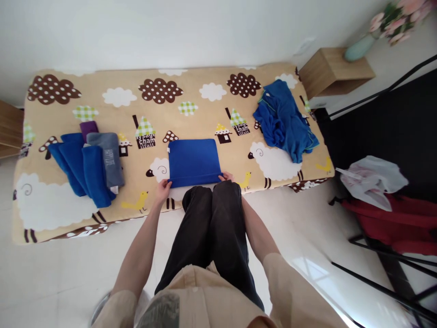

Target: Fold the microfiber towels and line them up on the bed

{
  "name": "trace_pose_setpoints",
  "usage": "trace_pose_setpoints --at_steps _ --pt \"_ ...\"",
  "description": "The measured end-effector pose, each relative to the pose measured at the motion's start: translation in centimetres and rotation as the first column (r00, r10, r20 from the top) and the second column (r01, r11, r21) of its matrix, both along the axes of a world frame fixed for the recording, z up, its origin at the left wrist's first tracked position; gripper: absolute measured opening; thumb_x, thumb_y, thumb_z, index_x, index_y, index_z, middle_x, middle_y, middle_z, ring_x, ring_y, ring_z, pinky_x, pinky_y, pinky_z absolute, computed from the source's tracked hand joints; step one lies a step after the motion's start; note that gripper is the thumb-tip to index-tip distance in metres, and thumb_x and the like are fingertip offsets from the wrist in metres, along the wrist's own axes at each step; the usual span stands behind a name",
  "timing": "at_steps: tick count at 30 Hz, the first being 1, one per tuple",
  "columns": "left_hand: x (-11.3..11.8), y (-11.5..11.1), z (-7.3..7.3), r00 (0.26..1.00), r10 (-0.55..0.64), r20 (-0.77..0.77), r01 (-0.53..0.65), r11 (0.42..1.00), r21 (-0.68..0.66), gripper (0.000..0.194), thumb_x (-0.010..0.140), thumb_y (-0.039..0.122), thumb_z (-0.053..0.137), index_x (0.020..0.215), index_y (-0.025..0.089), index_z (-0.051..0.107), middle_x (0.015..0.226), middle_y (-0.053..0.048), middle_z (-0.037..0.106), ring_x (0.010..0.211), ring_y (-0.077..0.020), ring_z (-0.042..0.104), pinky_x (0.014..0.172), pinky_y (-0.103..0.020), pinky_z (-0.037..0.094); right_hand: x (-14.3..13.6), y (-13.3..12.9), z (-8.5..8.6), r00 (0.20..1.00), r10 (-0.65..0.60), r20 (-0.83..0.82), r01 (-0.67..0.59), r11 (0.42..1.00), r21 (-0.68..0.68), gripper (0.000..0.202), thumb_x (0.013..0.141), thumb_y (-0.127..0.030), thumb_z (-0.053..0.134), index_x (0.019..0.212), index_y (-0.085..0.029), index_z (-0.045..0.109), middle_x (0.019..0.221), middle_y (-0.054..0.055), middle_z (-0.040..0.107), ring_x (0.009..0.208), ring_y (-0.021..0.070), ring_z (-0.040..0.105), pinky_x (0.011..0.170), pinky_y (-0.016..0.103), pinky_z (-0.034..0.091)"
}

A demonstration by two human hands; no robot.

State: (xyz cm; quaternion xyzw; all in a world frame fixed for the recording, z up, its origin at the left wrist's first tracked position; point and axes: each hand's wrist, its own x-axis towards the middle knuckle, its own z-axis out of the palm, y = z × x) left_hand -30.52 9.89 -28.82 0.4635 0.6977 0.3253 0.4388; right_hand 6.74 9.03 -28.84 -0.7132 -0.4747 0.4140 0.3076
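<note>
Centrally, just above the knees: folded blue garment (194, 161), neat rectangle, plain royal blue, smooth, small white tag at its upper left corner, lying on the patterned blanket (211, 123). Left hand (163, 188) pinching the lower left corner, fingers closed on the cloth. Right hand (226, 176) at the lower right corner, mostly hidden behind the knee; grip cannot be told. Left of frame: stack of folded clothes (91, 166), grey piece with illegible lettering. Upper right: crumpled blue shirt (285, 119). Blanket print partly readable: "chan".
</note>
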Motion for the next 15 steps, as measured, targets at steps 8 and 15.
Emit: trace_pose_setpoints --at_steps 8,15 --pt "0.2 -0.2 -0.5 0.999 -0.006 -0.053 0.004 0.999 -0.039 0.026 0.086 0.043 0.059 0.091 0.018 0.065 0.085 -0.009 0.072 0.087 -0.0258 0.07 0.086 -0.041 0.056 -0.7 -0.8 1.1 0.987 -0.159 0.029 0.161 0.979 -0.125 0.028 0.081 -0.037 0.064 0.099 -0.018 0.075 0.09 0.014 0.075 0.099 0.0329 0.072 0.089 0.047 0.058" --pt "1.1 -0.4 -1.0 0.987 -0.012 -0.161 0.006 0.999 -0.04 0.027 0.091 0.045 0.052 0.091 0.02 0.062 0.09 -0.01 0.07 0.087 -0.0257 0.068 0.087 -0.039 0.053 -1.1 -0.9 2.6 0.972 -0.187 0.14 0.214 0.955 -0.208 0.028 0.083 -0.035 0.067 0.097 -0.012 0.07 0.099 0.013 0.075 0.094 0.0215 0.066 0.086 0.03 0.051"
